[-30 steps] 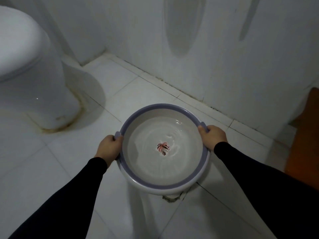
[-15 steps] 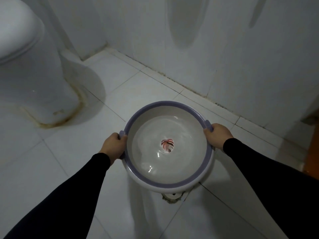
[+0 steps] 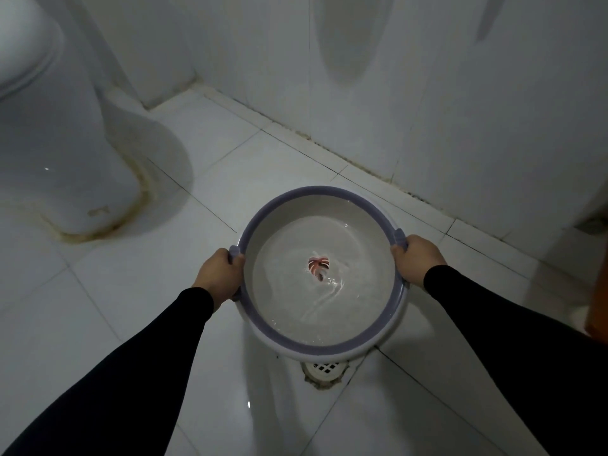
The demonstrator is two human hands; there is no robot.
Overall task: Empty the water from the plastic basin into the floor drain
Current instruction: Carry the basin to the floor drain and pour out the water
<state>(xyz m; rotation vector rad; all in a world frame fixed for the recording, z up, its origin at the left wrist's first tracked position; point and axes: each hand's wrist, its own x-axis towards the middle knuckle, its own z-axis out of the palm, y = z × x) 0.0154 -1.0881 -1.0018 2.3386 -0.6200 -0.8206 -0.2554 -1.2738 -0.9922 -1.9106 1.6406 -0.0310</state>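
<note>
Above tiled floor (image 3: 131,324), left hand (image 3: 218,274) and right hand (image 3: 415,262) grip basin (image 3: 324,348) rim between them.

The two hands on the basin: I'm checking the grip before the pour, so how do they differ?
The left hand grips the basin at its left handle, nearer the camera; the right hand grips the right handle, set slightly farther up the frame. The left hand shows its back with the thumb over the rim; the right hand's knuckles face the camera. Both wear black sleeves and hold the basin, water still inside, above the floor drain.
</note>
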